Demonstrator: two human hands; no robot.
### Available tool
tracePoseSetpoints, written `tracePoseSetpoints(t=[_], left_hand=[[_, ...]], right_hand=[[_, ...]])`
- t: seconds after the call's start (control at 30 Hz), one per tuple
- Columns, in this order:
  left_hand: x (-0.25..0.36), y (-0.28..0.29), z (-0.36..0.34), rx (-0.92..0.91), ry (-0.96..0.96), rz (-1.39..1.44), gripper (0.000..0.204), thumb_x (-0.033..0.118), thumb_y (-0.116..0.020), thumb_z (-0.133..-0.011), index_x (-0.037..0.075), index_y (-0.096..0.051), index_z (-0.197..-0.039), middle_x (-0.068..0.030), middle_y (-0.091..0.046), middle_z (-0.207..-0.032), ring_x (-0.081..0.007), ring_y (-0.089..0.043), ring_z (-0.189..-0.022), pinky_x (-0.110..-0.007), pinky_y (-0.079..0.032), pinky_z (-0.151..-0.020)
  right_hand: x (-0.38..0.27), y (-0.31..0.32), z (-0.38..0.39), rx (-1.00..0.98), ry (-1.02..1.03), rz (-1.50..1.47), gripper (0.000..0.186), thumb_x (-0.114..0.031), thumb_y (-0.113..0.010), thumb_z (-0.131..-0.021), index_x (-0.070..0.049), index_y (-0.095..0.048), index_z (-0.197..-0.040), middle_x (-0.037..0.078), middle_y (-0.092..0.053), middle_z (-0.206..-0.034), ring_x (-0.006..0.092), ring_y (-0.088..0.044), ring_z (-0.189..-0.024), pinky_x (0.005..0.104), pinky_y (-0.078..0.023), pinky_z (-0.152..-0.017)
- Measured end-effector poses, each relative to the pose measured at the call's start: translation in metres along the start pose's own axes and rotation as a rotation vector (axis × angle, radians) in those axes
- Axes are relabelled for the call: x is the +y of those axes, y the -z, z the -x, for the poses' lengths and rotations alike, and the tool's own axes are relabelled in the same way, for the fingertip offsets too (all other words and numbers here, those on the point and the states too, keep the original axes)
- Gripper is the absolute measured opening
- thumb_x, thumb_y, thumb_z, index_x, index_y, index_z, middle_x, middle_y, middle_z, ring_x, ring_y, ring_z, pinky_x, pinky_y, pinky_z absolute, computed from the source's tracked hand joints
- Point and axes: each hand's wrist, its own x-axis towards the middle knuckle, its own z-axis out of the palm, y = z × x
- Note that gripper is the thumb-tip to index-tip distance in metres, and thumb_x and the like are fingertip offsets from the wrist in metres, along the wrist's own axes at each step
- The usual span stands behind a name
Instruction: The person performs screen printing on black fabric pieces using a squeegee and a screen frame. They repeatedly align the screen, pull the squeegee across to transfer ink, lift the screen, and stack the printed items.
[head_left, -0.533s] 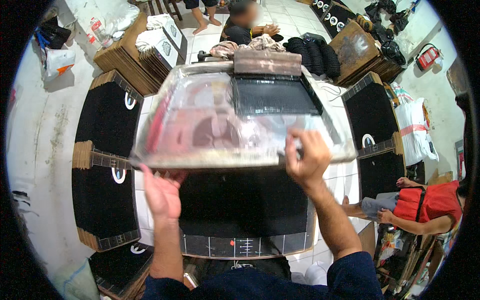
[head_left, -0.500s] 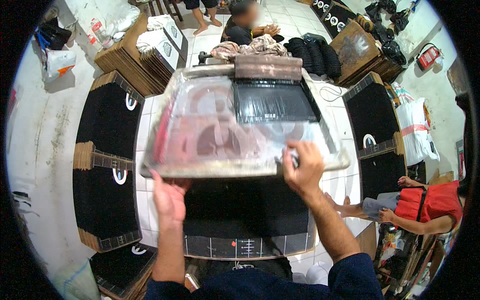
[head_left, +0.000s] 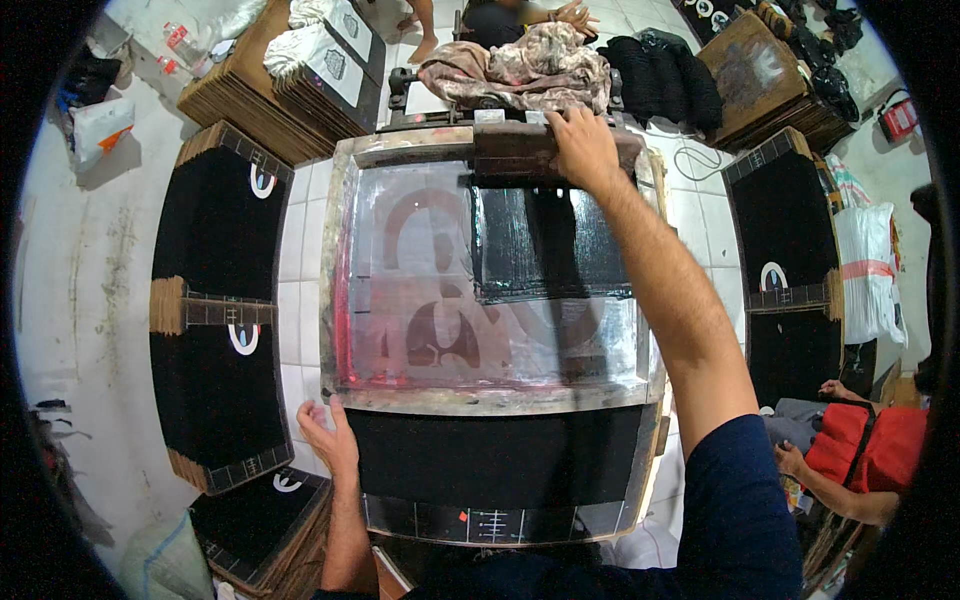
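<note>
Head view: squeegee [head_left: 512,150] under right hand [head_left: 587,150], long axis left-right

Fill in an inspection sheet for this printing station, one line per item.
Surface: black board under the frame, white marks along its near edge, one small orange-red patch there.
Job's things: framed screen lies over the board; wet-looking black patch in its far right part; brown bar at its far end.
Clutter: crumpled stained cloth beyond the screen, black bundles beside it.
Hands: right hand on the bar; left hand open at the screen's near left corner, contact unclear.
Cables: thin looped cord on the right, power or not unclear.
Surroundings: black boards at left and right; co-worker in red; wall-side fire extinguisher.
</note>
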Motion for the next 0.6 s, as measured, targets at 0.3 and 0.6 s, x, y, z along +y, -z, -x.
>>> tracePoseSetpoints(t=[0.3,0.6], left_hand=[[0.011,-0.049,0.021,0.142,-0.025,0.147,0.065,0.04,-0.049,-0.108,-0.003,-0.031,-0.153,-0.0327,-0.051,-0.14,-0.0464,-0.053,-0.122,-0.053,-0.038,-0.104],[0.009,-0.051,0.02,0.21,-0.084,-0.005,0.071,0.041,-0.053,-0.106,-0.003,-0.028,-0.155,-0.0313,-0.046,-0.148,-0.0473,-0.049,-0.129,-0.053,-0.034,-0.109]], right_hand=[[-0.014,0.022,0.075,0.156,0.132,-0.139,0.03,-0.029,-0.084,-0.078,-0.016,-0.071,-0.103,0.011,-0.076,-0.092,0.0323,-0.074,-0.088,0.0493,-0.055,-0.075],[-0.039,0.017,0.142,0.038,0.031,-0.243,0.03,-0.026,-0.087,-0.074,-0.013,-0.07,-0.096,0.011,-0.075,-0.086,0.0332,-0.074,-0.085,0.0492,-0.054,-0.071]])
